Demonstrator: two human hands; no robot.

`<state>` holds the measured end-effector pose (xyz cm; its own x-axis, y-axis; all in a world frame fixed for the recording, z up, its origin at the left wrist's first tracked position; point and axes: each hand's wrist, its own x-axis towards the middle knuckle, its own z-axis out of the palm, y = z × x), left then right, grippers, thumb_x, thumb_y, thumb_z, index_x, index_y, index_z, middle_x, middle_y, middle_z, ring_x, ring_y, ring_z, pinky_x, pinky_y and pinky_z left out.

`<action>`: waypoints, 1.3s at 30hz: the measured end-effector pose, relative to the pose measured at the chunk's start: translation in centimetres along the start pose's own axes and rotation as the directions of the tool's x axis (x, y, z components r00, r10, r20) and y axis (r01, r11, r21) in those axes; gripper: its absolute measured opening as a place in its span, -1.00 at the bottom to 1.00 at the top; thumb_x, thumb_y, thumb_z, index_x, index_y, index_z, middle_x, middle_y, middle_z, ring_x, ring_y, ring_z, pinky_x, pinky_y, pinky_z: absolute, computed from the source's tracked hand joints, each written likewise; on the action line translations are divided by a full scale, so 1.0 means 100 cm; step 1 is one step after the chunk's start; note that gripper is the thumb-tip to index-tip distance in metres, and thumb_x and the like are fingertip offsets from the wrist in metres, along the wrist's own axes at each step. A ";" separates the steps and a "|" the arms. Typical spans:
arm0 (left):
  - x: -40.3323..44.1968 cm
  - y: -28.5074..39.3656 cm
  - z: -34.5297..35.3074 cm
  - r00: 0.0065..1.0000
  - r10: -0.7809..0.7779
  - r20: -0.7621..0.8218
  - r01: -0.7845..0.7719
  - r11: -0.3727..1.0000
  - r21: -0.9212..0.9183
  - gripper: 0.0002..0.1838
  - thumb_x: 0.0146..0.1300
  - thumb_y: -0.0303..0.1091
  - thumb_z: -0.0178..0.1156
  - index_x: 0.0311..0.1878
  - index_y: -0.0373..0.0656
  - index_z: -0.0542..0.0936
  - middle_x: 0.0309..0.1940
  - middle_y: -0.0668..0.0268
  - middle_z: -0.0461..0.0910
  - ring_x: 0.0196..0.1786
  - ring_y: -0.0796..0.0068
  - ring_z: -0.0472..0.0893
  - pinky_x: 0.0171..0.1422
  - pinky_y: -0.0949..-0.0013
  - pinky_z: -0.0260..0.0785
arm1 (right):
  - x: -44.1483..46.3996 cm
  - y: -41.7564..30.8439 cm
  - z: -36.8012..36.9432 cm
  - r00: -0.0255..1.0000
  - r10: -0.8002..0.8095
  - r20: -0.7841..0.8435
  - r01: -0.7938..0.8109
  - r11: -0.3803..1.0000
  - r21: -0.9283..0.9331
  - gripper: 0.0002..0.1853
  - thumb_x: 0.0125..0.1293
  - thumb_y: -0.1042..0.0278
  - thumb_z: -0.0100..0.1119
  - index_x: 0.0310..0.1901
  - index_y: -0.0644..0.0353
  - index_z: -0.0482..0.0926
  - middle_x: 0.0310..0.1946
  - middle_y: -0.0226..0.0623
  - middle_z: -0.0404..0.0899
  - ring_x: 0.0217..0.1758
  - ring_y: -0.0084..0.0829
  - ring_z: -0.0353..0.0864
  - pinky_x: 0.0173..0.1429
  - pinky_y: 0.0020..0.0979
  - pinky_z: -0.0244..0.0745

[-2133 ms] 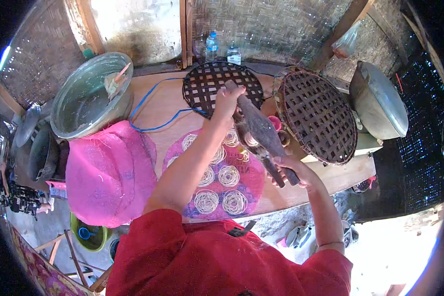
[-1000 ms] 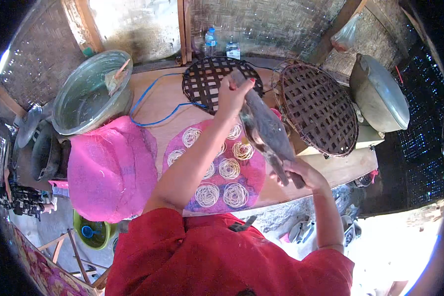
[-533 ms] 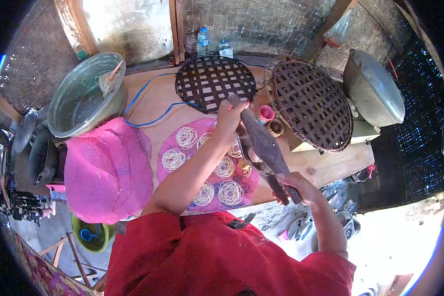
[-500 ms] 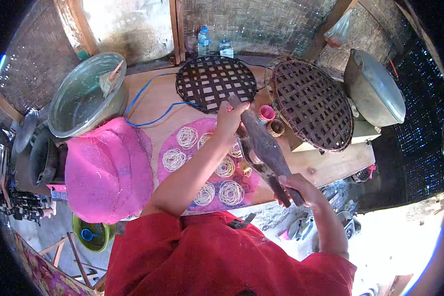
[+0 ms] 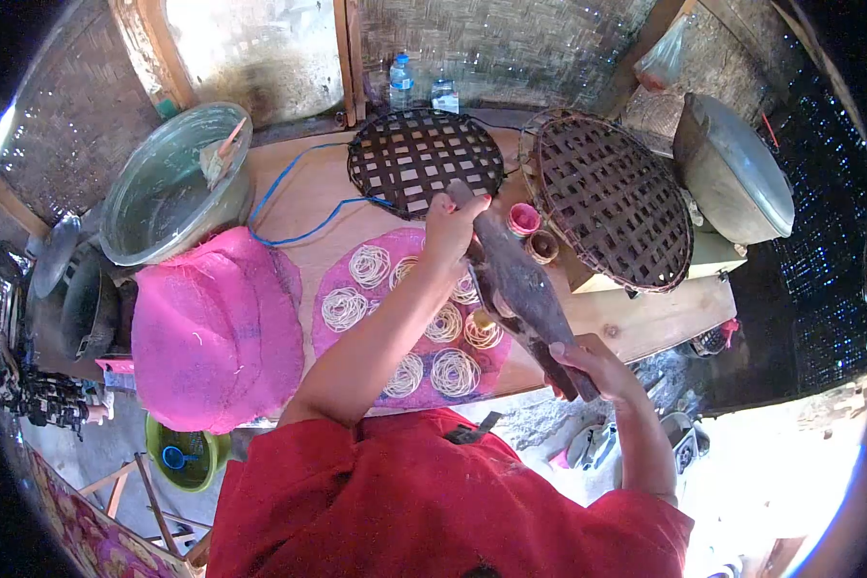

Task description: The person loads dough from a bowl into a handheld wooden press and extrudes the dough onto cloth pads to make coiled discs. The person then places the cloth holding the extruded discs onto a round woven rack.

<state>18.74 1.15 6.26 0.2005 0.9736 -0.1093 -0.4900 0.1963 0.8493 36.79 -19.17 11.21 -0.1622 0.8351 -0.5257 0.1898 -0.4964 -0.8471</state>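
Note:
My left hand [image 5: 448,234] grips the upper end of a dark wooden hand press [image 5: 523,275] made of two long boards, held slantwise over the table. Around its lower end my right hand [image 5: 595,368] is closed, the thumb on top. A pale round part shows between the boards. Just below the press is a brass-coloured piece [image 5: 482,320], above a coil of thin pale strands [image 5: 483,333]. More strand coils [image 5: 456,373] lie on a round pink mesh sheet [image 5: 342,273]; my left forearm hides some of them.
Two woven trays [image 5: 424,159] [image 5: 612,202] sit at the back, near small pink and brown rings [image 5: 523,220]. A large basin [image 5: 173,188] and folded pink mesh [image 5: 212,337] are on the left. A lidded metal pot [image 5: 737,169] stands at right.
The view has shifted slightly. The press has tilted a little, and more of the coil and brass-coloured piece beside it shows. Both hands keep their hold.

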 end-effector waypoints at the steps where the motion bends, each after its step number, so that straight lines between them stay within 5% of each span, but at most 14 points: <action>1: -0.003 -0.006 -0.002 0.999 0.026 0.024 -0.026 1.000 0.001 -0.89 0.15 -0.44 0.22 -0.25 -0.09 0.53 -0.45 0.42 0.54 -0.45 0.55 0.56 -0.36 0.46 0.39 | -0.004 0.001 -0.001 1.000 0.012 0.005 -0.011 1.000 -0.020 -0.53 0.25 -0.07 0.11 -0.36 0.30 0.56 -0.60 -0.28 0.56 -0.61 -0.49 0.55 -0.53 -0.47 0.44; 5: 0.002 -0.043 0.000 1.000 -0.003 -0.012 0.001 0.988 -0.154 -0.70 0.07 -0.33 0.37 -0.31 -0.10 0.39 -0.46 0.44 0.45 -0.43 0.62 0.46 -0.42 0.48 0.29 | -0.010 0.008 -0.009 0.997 0.053 -0.048 -0.054 0.998 -0.022 -0.57 0.22 -0.07 0.21 -0.43 0.22 0.54 -0.62 -0.34 0.54 -0.63 -0.56 0.52 -0.56 -0.52 0.41; 9: 0.018 -0.062 -0.003 0.996 -0.065 -0.056 0.052 0.975 -0.216 -0.88 0.17 -0.43 0.22 -0.23 -0.10 0.50 -0.41 0.43 0.51 -0.39 0.59 0.51 -0.32 0.46 0.35 | 0.016 0.028 -0.012 0.995 0.007 -0.100 -0.014 0.997 -0.074 -0.57 0.21 -0.08 0.22 -0.41 0.22 0.54 -0.59 -0.35 0.54 -0.62 -0.57 0.52 -0.55 -0.53 0.41; 14: 0.025 -0.034 -0.017 0.994 0.100 -0.036 -0.098 0.994 0.051 -0.63 0.08 -0.31 0.39 -0.32 -0.12 0.31 -0.52 0.44 0.40 -0.53 0.59 0.44 -0.46 0.49 0.32 | 0.045 0.050 -0.007 0.999 -0.040 -0.035 0.041 0.999 0.028 -0.60 0.20 -0.01 0.25 -0.30 0.25 0.54 -0.56 -0.33 0.56 -0.57 -0.55 0.54 -0.49 -0.50 0.46; 18: -0.038 0.062 -0.012 0.887 0.400 0.230 -0.452 0.852 0.263 -0.51 0.13 -0.27 0.36 -0.01 -0.19 0.30 -0.10 0.19 0.37 -0.11 0.46 0.52 -0.08 0.40 0.43 | 0.035 0.053 -0.018 0.943 -0.332 0.019 0.319 0.918 0.236 -0.42 0.10 0.04 0.23 -0.07 0.47 0.42 -0.37 -0.10 0.57 -0.48 -0.41 0.57 -0.46 -0.45 0.48; 20: -0.062 0.084 -0.044 0.903 0.376 0.209 -0.418 0.882 0.216 -0.36 0.13 -0.29 0.35 0.19 -0.19 0.21 0.12 0.20 0.29 0.19 0.30 0.35 0.25 0.25 0.29 | 0.022 0.054 -0.003 0.856 -0.513 -0.063 0.490 0.767 0.415 -0.39 0.06 0.00 0.21 -0.06 0.45 0.44 -0.40 -0.19 0.54 -0.57 -0.48 0.48 -0.52 -0.47 0.40; 23: -0.087 0.098 -0.130 0.726 0.659 0.197 -0.547 0.380 0.746 -0.27 0.10 -0.33 0.35 0.28 -0.21 0.19 0.24 0.11 0.26 0.31 0.20 0.28 0.37 0.16 0.17 | 0.009 0.059 -0.013 0.716 -0.693 -0.078 0.663 0.641 0.387 -0.12 0.04 -0.26 0.17 0.07 0.54 0.34 -0.42 -0.06 0.51 -0.61 -0.34 0.47 -0.59 -0.37 0.41; 27: -0.141 0.106 -0.306 0.605 0.796 0.034 0.114 -0.129 0.985 -0.31 0.02 -0.28 0.36 0.22 -0.24 0.32 0.14 -0.02 0.37 0.21 -0.02 0.36 0.36 0.10 0.15 | -0.003 0.072 -0.049 0.660 -0.751 -0.022 0.649 0.555 0.520 -0.03 0.15 -0.21 0.15 0.27 0.54 0.05 -0.45 -0.09 0.46 -0.65 -0.33 0.47 -0.64 -0.29 0.43; 29: -0.202 0.126 -0.356 0.516 0.797 -0.313 0.481 0.033 0.876 -0.23 -0.02 -0.14 0.38 0.24 -0.25 0.30 0.10 -0.03 0.41 0.22 -0.05 0.35 0.35 0.07 0.16 | -0.014 0.070 -0.062 0.700 -0.713 -0.043 0.588 0.541 0.602 -0.01 0.12 -0.16 0.24 0.31 0.46 0.00 -0.37 -0.04 0.50 -0.59 -0.30 0.50 -0.59 -0.29 0.47; 32: -0.275 0.114 -0.467 0.079 0.842 -0.534 0.847 0.226 0.482 -0.17 -0.06 0.04 0.37 0.21 -0.25 0.33 0.13 -0.12 0.41 0.17 -0.01 0.43 0.20 0.07 0.33 | -0.015 0.059 -0.073 0.692 -0.719 -0.064 0.598 0.521 0.609 0.01 0.12 -0.15 0.25 0.31 0.48 -0.05 -0.35 -0.04 0.51 -0.55 -0.30 0.52 -0.56 -0.32 0.52; 34: -0.312 0.116 -0.492 -0.117 0.799 -0.590 0.896 0.341 0.284 -0.22 -0.06 0.09 0.36 0.14 -0.28 0.43 0.06 -0.16 0.47 0.10 -0.01 0.51 0.11 0.08 0.40 | -0.009 0.057 -0.076 0.678 -0.730 -0.085 0.645 0.536 0.544 0.02 0.14 -0.18 0.22 0.31 0.50 -0.06 -0.36 -0.07 0.49 -0.54 -0.33 0.52 -0.58 -0.34 0.53; 36: -0.344 0.111 -0.555 0.085 0.533 -0.842 0.845 0.409 0.344 -0.38 -0.06 0.17 0.32 -0.16 -0.24 0.63 -0.25 -0.19 0.59 -0.15 0.00 0.62 -0.08 0.09 0.47 | -0.004 0.051 -0.069 0.644 -0.751 -0.147 0.676 0.468 0.569 0.04 0.13 -0.20 0.21 0.32 0.49 -0.08 -0.37 -0.07 0.49 -0.53 -0.33 0.52 -0.58 -0.35 0.53; 37: -0.352 0.099 -0.560 0.068 0.774 -0.630 0.815 0.321 0.482 -0.51 -0.01 0.15 0.27 -0.39 -0.18 0.68 -0.46 -0.07 0.61 -0.31 -0.06 0.63 -0.18 0.09 0.47 | 0.000 0.053 -0.069 0.638 -0.750 -0.175 0.686 0.450 0.572 0.06 0.13 -0.23 0.20 0.33 0.49 -0.09 -0.37 -0.07 0.49 -0.52 -0.32 0.53 -0.57 -0.34 0.54; 39: -0.351 0.108 -0.528 -0.004 0.788 -0.616 0.774 0.393 0.497 -0.56 0.03 0.11 0.25 -0.37 -0.14 0.69 -0.42 -0.02 0.62 -0.29 -0.04 0.63 -0.18 0.08 0.47 | 0.005 0.050 -0.066 0.646 -0.744 -0.170 0.675 0.453 0.582 0.06 0.13 -0.24 0.19 0.33 0.49 -0.09 -0.38 -0.07 0.48 -0.52 -0.33 0.52 -0.57 -0.36 0.53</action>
<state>-38.37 -24.71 -8.04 -0.9092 0.2227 0.3517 0.3848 0.7721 0.5058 44.02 -19.70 7.26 -0.0818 0.9491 0.3042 -0.5868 0.2008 -0.7844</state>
